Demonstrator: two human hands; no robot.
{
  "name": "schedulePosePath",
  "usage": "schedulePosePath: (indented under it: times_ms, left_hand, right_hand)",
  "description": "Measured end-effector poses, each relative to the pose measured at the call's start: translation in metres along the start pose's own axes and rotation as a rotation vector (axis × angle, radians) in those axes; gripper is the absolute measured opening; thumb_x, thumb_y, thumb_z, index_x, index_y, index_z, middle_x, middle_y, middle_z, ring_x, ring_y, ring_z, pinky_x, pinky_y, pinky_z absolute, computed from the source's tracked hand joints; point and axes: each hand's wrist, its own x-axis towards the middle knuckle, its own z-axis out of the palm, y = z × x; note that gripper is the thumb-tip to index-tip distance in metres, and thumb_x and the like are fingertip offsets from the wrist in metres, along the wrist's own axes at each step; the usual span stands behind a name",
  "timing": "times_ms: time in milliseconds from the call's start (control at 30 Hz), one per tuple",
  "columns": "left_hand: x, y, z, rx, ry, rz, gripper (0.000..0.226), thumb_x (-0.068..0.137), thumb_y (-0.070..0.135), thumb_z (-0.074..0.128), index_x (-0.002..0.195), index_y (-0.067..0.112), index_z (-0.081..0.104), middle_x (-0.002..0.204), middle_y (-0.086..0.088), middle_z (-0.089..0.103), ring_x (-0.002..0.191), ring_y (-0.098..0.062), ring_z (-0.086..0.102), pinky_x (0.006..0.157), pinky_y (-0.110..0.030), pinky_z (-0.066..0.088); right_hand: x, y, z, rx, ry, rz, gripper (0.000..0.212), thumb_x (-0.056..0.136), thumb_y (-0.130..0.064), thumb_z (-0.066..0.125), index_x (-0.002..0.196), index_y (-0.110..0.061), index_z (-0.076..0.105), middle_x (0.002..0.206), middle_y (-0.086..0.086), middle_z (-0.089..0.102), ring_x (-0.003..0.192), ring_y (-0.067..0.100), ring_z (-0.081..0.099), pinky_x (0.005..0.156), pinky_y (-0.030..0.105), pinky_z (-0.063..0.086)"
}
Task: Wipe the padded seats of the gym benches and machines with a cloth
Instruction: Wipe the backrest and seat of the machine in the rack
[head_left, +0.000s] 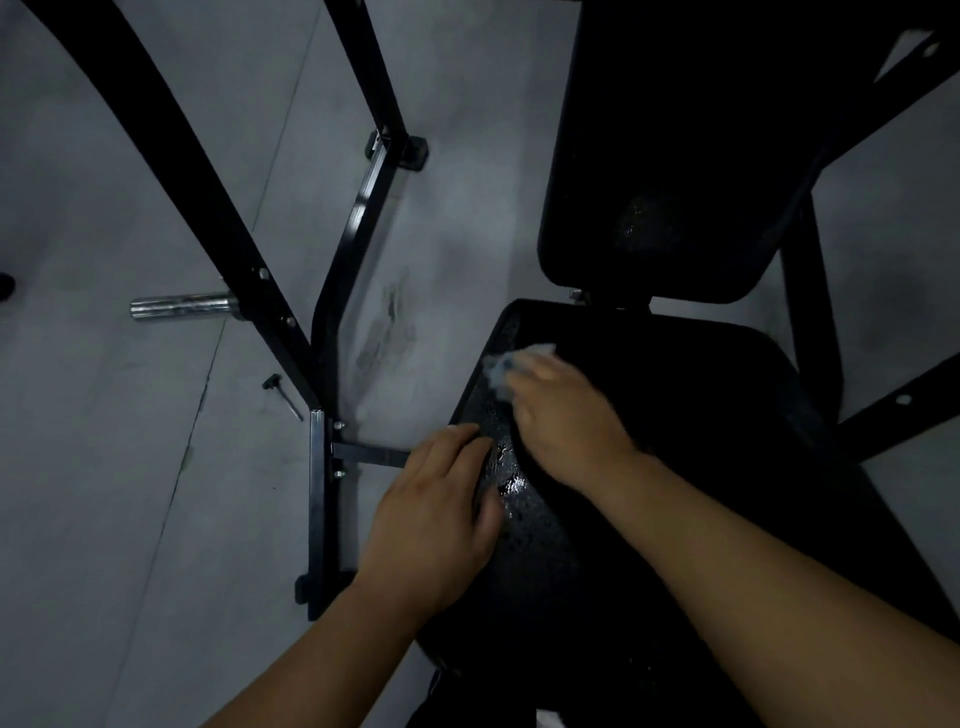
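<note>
Right hand (566, 415) tight round pale cloth (500, 373) on wet padded seat (685, 410); left hand (436, 514) flat, empty, on its edge.

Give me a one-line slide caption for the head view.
Head view: right hand presses a pale cloth on the wet black padded seat while the left hand rests on its left edge.

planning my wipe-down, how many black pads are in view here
2: the seat pad nearest the camera, with the cloth on it, and the back pad beyond it. More may be out of frame.
</note>
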Motion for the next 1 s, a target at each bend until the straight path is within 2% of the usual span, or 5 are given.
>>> schedulePosePath:
  times_ms: [133, 333, 533, 700, 1000]
  left_hand:
    - [-0.002, -0.001, 0.0, -0.036, 0.002, -0.01, 0.038, 0.093, 0.036, 0.046, 0.123, 0.017, 0.059, 0.13, 0.002, 0.052, 0.116, -0.012, 0.052, 0.09, -0.026, 0.05]
    - [0.0, 0.003, -0.001, -0.021, -0.005, -0.047, 0.037, 0.093, 0.025, 0.052, 0.127, 0.014, 0.056, 0.131, 0.001, 0.052, 0.113, -0.012, 0.051, 0.087, -0.017, 0.04]
    - [-0.03, -0.006, -0.003, -0.149, 0.04, -0.191, 0.044, 0.097, 0.006, 0.048, 0.141, 0.009, 0.05, 0.146, -0.003, 0.048, 0.128, -0.014, 0.047, 0.1, -0.003, 0.023]
    - [-0.056, 0.001, 0.002, -0.116, 0.062, -0.174, 0.045, 0.102, 0.021, 0.045, 0.146, 0.012, 0.047, 0.156, -0.002, 0.039, 0.14, -0.018, 0.039, 0.116, -0.025, 0.027]
    - [-0.104, 0.011, 0.002, -0.089, 0.036, -0.137, 0.073, 0.091, 0.053, 0.043, 0.154, 0.018, 0.03, 0.164, 0.004, 0.016, 0.151, -0.014, 0.015, 0.12, -0.038, 0.027]
  right_hand:
    - [-0.071, -0.007, -0.005, 0.062, -0.043, -0.189, 0.05, 0.097, -0.026, 0.03, 0.14, -0.016, 0.054, 0.15, 0.004, 0.048, 0.141, 0.024, 0.041, 0.116, 0.038, 0.035]
    - [-0.043, 0.01, -0.007, 0.011, 0.011, 0.077, 0.042, 0.102, -0.017, 0.039, 0.141, -0.015, 0.053, 0.154, 0.005, 0.043, 0.141, 0.026, 0.037, 0.116, 0.033, 0.028]
    - [-0.132, -0.035, -0.001, 0.013, -0.05, -0.299, 0.05, 0.092, -0.023, 0.029, 0.129, -0.014, 0.062, 0.145, 0.005, 0.054, 0.135, 0.027, 0.047, 0.112, 0.043, 0.041]
    - [-0.086, -0.007, -0.004, -0.009, 0.019, -0.032, 0.042, 0.097, -0.019, 0.034, 0.127, -0.011, 0.061, 0.142, 0.008, 0.055, 0.129, 0.031, 0.05, 0.106, 0.039, 0.041]
    - [-0.163, -0.027, 0.0, -0.054, -0.03, -0.19, 0.046, 0.1, -0.026, 0.031, 0.139, -0.015, 0.053, 0.15, 0.004, 0.048, 0.14, 0.024, 0.043, 0.114, 0.037, 0.037]
